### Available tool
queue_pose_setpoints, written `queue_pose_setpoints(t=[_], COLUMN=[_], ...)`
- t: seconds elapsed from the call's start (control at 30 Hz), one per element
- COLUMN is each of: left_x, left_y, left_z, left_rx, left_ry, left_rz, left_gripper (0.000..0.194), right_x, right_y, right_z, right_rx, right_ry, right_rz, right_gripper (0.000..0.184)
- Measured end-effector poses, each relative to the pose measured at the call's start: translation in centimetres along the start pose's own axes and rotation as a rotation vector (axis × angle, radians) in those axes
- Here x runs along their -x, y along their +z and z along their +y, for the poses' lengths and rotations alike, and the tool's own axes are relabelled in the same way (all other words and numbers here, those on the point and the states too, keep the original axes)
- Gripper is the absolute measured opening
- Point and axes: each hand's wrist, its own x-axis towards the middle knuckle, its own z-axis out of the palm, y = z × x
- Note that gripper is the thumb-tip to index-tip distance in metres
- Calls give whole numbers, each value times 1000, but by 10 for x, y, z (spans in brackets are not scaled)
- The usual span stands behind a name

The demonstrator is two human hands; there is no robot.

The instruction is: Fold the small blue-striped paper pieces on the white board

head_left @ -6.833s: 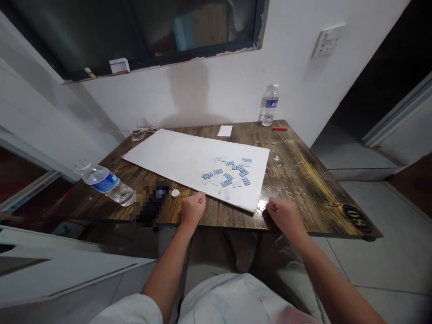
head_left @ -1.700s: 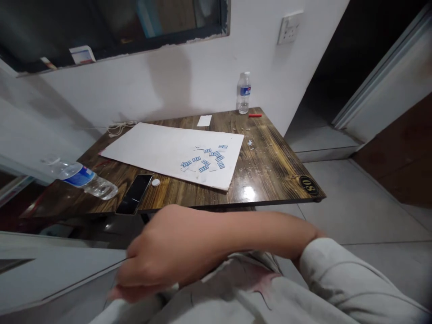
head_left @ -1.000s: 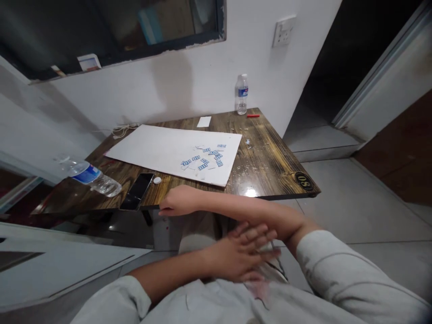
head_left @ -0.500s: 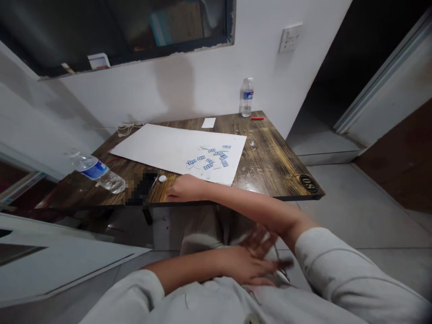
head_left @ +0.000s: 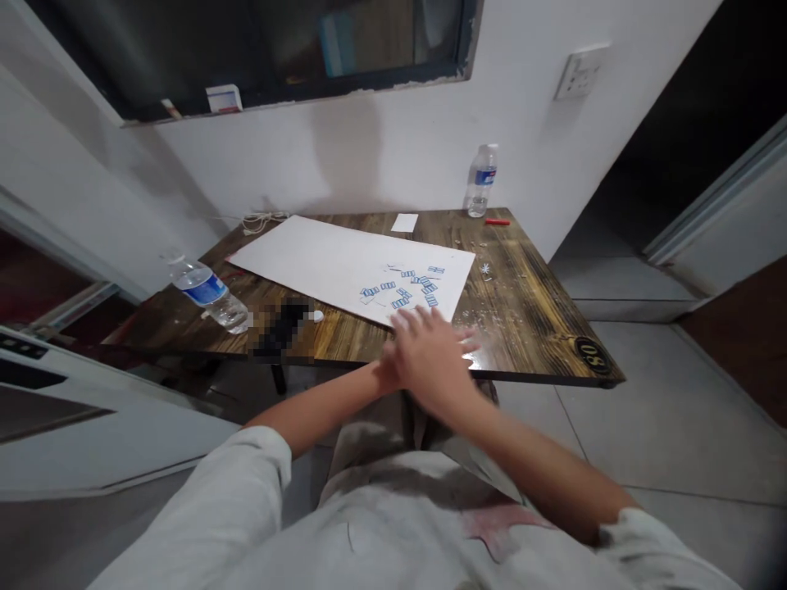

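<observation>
My right hand (head_left: 434, 360) lies across my left hand (head_left: 388, 369) at the table's front edge, just in front of a white board (head_left: 332, 258). The right hand's fingers are stretched and a little apart, slightly blurred, with nothing visible in them. Most of my left hand is hidden beneath it; what look like its straight fingertips poke out on the right side. On the board's right part are several small blue-striped pieces (head_left: 401, 303), some arranged in a curve, among thin dark marks.
On the wooden table (head_left: 529, 311) are a tilted water bottle (head_left: 209, 291), a blurred-out dark object (head_left: 279, 328), a white cap (head_left: 317, 316), a white card (head_left: 404, 223), an upright bottle (head_left: 482, 182), a red stick-like item (head_left: 498, 222) and a white cable (head_left: 264, 220). Small crumbs lie on the right.
My right hand has moved right from beside the cap, its fist opened. My left hand has risen from my lap to meet it. The view has shifted left.
</observation>
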Motion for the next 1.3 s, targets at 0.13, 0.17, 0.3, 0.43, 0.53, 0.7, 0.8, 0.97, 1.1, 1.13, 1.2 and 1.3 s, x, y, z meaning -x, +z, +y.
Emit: queue_pose_setpoints(t=[0.13,0.17,0.3,0.43,0.53,0.7,0.8,0.97,1.1,1.13,1.2,1.3], left_x=[-9,-11,-17,-15,-13,-25,-25,-5,3,4,10,30], left_y=[13,16,22,20,15,-9,-32,-60,-63,-62,-59,-53], left_z=[-15,-17,-25,-32,-36,-47,-62,-78,-74,-73,-72,-76], left_rx=[-107,-143,-166,-21,320,1322,1804,1916,1781,1768,1785,1872], left_ry=[203,240,222,97,-84,-536,-697,-737,-720,-717,-707,-684], left_rz=[40,41,35,89,152,444,635,896,956,947,909,830], left_gripper=[31,32,31,28,22,27,20,20,26,27,27,23], right_x=[30,32,31,38,41,40,44,37,22,22,25,34], right_y=[45,49,54,69,74,91,108,92,90,95,104,105], right_z=[-19,-17,1,5,2,0,8,24,10,6,6,22], right_rx=[-144,-222,-195,-135,-338,27,51,-156,-32,-25,-72,-263], right_ry=[-446,-555,-115,-404,-554,-226,-753,-484,-283,-453,-678,-630], right_rz=[-324,-372,108,-102,-160,54,-362,-145,-2,-142,-349,-452], right_gripper=[37,30,38,45,31,57,34,30,52,53,39,27])
